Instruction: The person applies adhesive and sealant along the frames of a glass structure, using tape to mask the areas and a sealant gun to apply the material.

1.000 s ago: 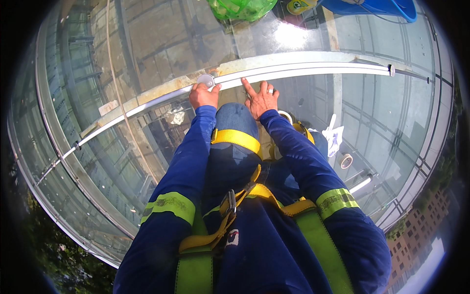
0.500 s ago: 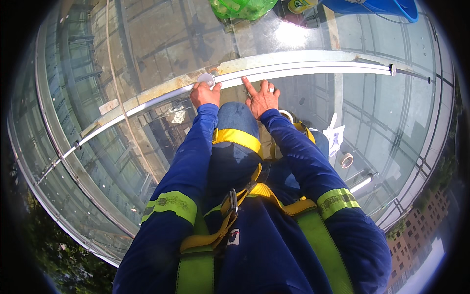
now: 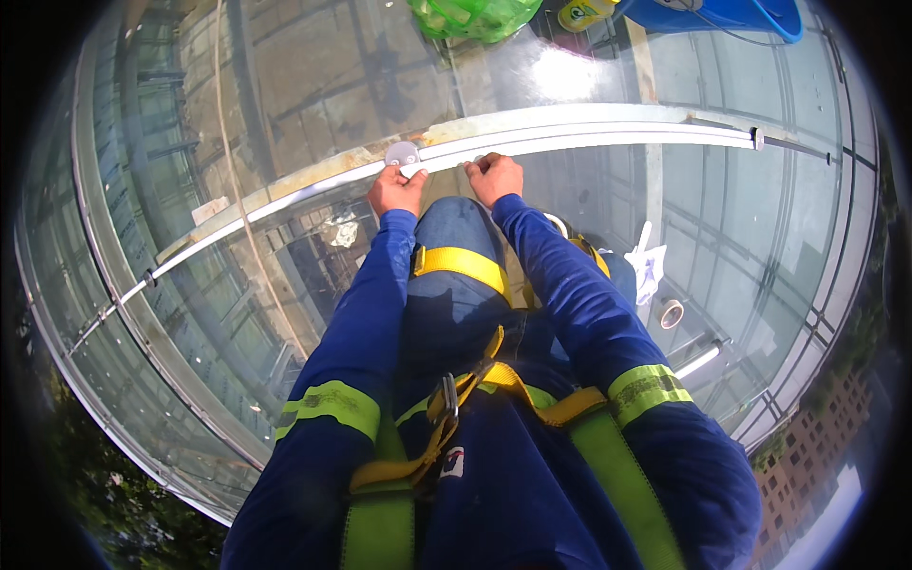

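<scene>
A long white strip point(image 3: 608, 135), which looks like tape, runs along a seam in the glass in front of me. My left hand point(image 3: 396, 192) is closed at the lower edge of a pale round tape roll point(image 3: 402, 154), thumb and fingers gripping it low down. Just right of it, my right hand point(image 3: 496, 180) has its fingers curled together, their tips at the near edge of the strip. What they pinch, if anything, is too small to make out. Between the hands, a short stretch of the strip shows.
A green plastic bag point(image 3: 475, 17), a yellow bottle point(image 3: 585, 13) and a blue bucket point(image 3: 717, 17) stand beyond the seam. Right of my knees lie a white cloth point(image 3: 646, 271) and a tape ring point(image 3: 671, 313). A rope point(image 3: 249, 223) crosses the glass at left.
My right hand has drawn its outstretched finger back off the strip and curled its fingers, shifting slightly left. The left hand stays at the tape roll, tilted a little differently.
</scene>
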### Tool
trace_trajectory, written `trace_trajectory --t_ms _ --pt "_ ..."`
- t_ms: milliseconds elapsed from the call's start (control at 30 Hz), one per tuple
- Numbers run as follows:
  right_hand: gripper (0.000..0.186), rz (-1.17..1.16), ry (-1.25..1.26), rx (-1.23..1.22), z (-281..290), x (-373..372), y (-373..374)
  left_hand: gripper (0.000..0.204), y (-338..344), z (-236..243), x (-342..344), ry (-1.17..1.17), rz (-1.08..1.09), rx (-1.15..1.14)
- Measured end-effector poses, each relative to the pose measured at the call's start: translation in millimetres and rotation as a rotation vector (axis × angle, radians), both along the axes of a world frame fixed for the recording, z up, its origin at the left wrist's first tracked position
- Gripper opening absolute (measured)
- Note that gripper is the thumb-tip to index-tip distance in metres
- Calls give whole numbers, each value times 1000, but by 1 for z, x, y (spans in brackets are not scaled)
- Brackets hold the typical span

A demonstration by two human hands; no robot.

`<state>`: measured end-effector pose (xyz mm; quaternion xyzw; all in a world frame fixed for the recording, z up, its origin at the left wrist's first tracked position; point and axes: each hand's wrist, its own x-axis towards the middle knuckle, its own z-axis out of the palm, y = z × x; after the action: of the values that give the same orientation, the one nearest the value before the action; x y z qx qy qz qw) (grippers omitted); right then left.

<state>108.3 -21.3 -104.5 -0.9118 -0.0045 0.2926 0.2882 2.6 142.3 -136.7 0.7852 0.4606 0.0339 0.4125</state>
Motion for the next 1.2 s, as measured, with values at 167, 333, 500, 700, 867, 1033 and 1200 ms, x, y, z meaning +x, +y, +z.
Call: trace_trajectory --t_ms 167,333,500,700,867,1033,1200 --pt "31 -218 -48 -134 -4 -1 5 35 -10 4 3 41 31 -50" --pt "36 -383 -39 -104 -7 0 -1 27 -9 8 -8 -28 31 -63" --pt "42 -386 -42 -90 -9 0 -10 18 -22 23 -7 -291 219 -123" --pt "43 -382 9 -86 -3 -3 -2 18 -21 32 -3 -404 235 -220" --pt "51 -595 254 148 3 -12 8 18 -18 34 -11 -566 247 -252" --pt "45 -744 379 326 -9 -10 8 23 -23 26 -2 -429 190 -398" --pt "41 -705 378 288 -9 -10 10 32 -11 8 6 -273 237 -330"
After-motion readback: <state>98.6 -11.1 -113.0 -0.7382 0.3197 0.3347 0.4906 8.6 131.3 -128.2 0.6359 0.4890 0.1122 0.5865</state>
